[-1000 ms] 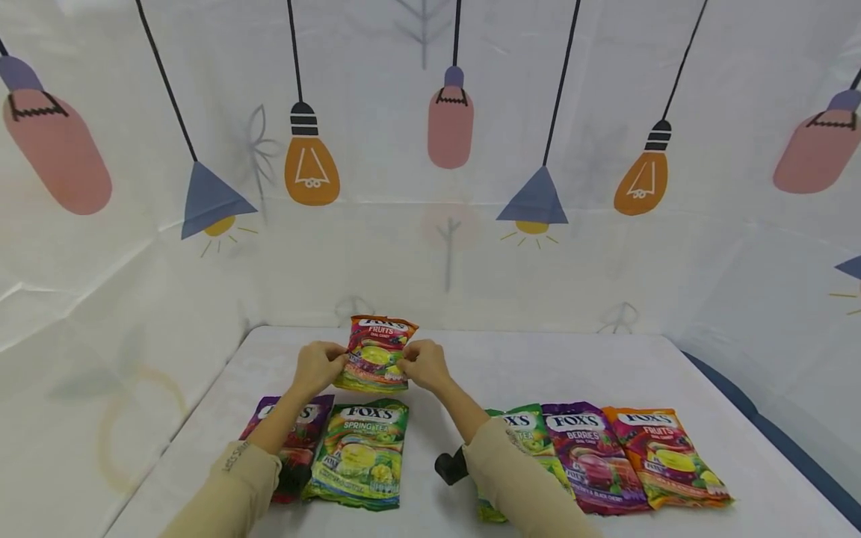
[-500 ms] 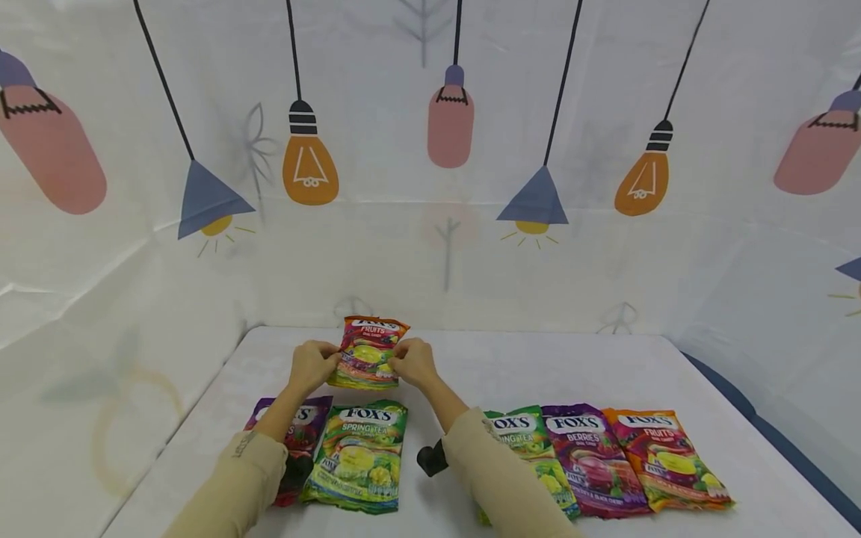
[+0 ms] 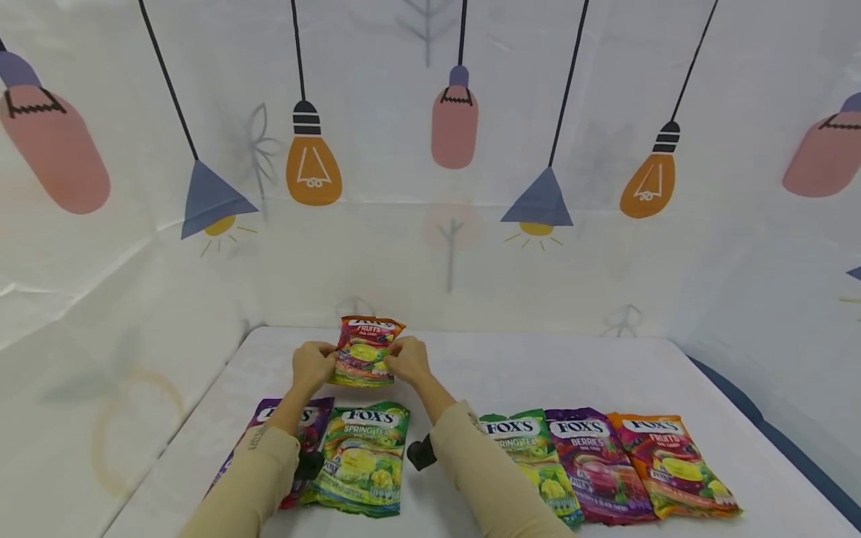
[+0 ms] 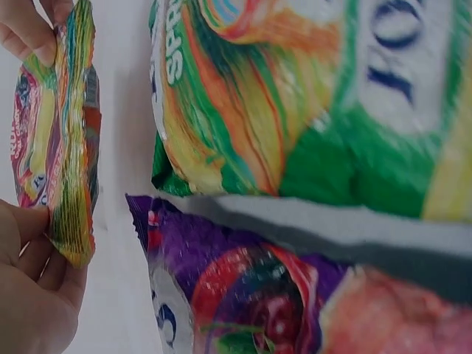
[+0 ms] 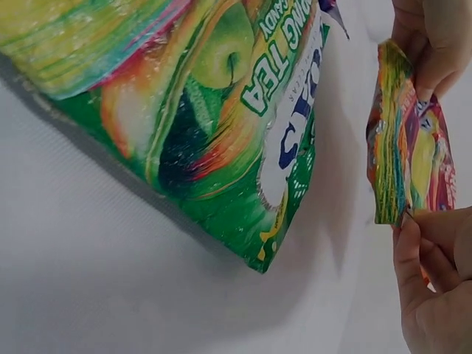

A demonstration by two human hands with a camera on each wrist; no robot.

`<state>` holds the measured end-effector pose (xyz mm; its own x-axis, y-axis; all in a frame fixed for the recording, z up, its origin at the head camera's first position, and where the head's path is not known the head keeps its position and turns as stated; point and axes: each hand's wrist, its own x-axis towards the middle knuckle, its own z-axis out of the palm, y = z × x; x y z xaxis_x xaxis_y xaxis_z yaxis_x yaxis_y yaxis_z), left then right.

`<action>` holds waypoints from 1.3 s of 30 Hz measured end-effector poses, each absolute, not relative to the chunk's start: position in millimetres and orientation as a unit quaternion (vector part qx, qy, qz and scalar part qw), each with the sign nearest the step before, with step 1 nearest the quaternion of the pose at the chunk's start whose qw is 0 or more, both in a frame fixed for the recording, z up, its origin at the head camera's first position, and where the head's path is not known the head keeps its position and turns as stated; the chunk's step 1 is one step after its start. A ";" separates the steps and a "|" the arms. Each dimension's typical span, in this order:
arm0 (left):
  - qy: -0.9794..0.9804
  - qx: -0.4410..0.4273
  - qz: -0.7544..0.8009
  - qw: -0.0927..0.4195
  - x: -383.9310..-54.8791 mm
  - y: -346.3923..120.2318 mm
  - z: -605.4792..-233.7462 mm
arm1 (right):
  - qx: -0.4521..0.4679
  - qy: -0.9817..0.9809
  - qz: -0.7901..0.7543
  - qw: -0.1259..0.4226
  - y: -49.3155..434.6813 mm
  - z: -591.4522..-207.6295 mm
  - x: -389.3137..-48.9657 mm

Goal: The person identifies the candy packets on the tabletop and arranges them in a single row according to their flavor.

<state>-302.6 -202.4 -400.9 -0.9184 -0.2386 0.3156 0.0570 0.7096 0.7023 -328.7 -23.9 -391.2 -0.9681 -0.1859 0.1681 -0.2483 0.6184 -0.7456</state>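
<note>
Near the far edge of the table, a red and orange Fox's Fruits candy bag [image 3: 364, 351] is held up, its printed front toward the head camera. My left hand [image 3: 313, 368] pinches its left side and my right hand [image 3: 409, 360] pinches its right side. Both wrist views show the candy bag [image 4: 74, 140] edge-on, with thumb and fingers on its two sides. Nearer me lie a green Spring Tea candy bag [image 3: 363, 459] and a purple Berries candy bag [image 3: 313, 430], the latter partly hidden by my left forearm.
On the right lie a second green Spring Tea bag [image 3: 538, 456], partly behind my right sleeve, a purple Berries bag [image 3: 599, 467] and another Fruits bag [image 3: 676, 467]. They sit side by side on the white table [image 3: 551, 366]. A printed white sheet [image 3: 390, 246] hangs behind.
Both hands have moved slightly left with the Fruits candy bag between them. The bags lying on the table keep their places.
</note>
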 end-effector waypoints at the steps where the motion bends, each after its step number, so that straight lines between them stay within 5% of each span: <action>1: -0.901 0.056 -0.381 0.197 -303.0 -201.4 -400.9 | 0.115 -0.899 0.420 0.033 -24.7 -392.0 -330.1; 18: -0.863 0.145 -0.425 0.232 -318.3 -195.4 -411.8 | 0.101 -0.916 0.382 0.066 -40.8 -398.5 -336.5; 39: -0.850 0.176 -0.451 0.208 -326.5 -205.9 -421.1 | 0.095 -0.930 0.355 0.006 -55.9 -401.2 -341.3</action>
